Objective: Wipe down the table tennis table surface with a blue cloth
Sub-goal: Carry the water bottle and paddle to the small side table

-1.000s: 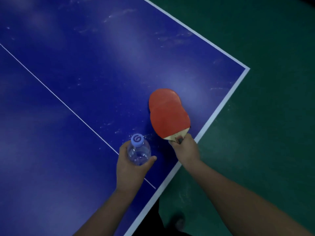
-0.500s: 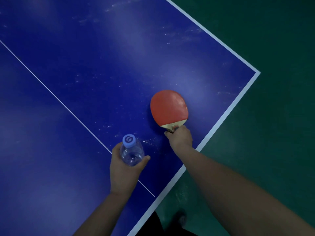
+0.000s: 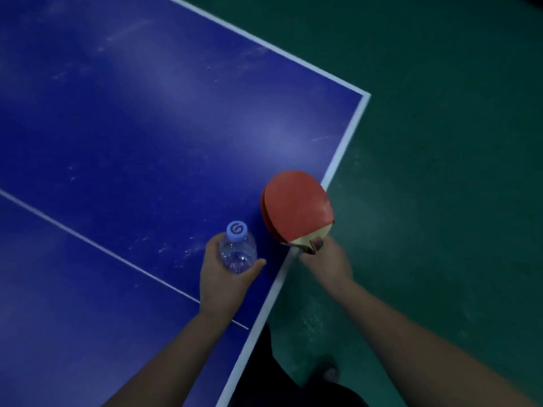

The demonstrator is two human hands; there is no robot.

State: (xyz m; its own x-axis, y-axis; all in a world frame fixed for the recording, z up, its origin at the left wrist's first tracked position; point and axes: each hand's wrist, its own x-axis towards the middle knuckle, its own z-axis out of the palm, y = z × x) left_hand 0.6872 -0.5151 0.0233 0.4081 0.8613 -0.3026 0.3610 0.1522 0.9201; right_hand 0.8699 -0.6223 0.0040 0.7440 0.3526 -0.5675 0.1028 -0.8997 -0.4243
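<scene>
The blue table tennis table (image 3: 141, 118) fills the left and middle of the head view, its white-edged corner at the upper right. My left hand (image 3: 223, 277) grips a clear plastic water bottle (image 3: 237, 251) with a pale blue cap, held upright over the table near its edge. My right hand (image 3: 326, 259) holds two stacked red paddles (image 3: 296, 205) by their handles, the blades hanging over the table's white edge line. No blue cloth is in view.
Faint whitish smudges and scratches mark the table surface (image 3: 182, 248) near the bottle. A white centre line (image 3: 88, 242) crosses the table. Green floor (image 3: 440, 142) lies to the right, and my dark-clothed legs and a foot (image 3: 329, 374) show below.
My right hand has pulled the paddles back toward the table's edge, so they now overhang it. The view has shifted, and my left hand still holds the bottle.
</scene>
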